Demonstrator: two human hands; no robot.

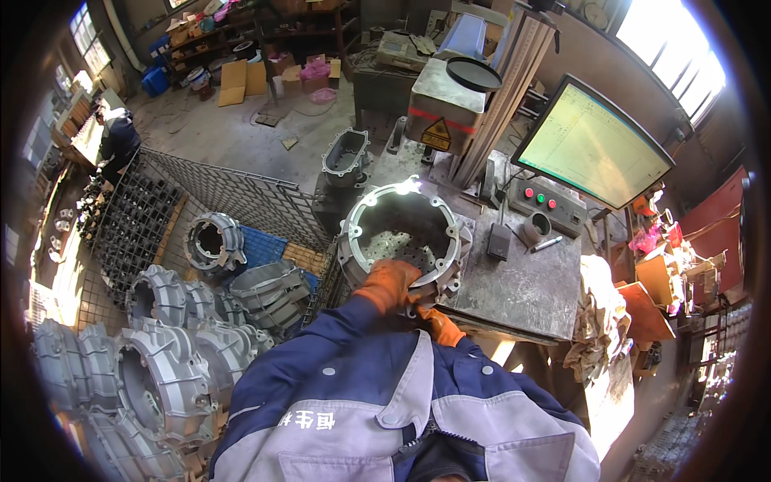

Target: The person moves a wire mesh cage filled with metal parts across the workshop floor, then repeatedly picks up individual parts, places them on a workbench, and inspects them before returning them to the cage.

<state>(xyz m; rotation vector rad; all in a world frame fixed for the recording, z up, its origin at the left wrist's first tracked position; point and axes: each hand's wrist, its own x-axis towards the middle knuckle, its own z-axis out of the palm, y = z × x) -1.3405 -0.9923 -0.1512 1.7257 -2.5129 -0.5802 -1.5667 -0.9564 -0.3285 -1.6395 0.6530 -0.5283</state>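
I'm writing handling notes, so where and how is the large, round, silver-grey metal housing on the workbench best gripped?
Probably by opposite sides of the silver-grey metal housing, at its rim, coming from left and right. Its wide round opening faces up, leaving those edges exposed, and the lugged outer wall should offer purchase. The orange-gloved left hand is at the near rim.

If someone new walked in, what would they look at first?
Probably the round metal casting in the middle, with the orange-gloved left hand and right hand at its near side. Next, the bright monitor at upper right, then the grey castings piled at lower left.
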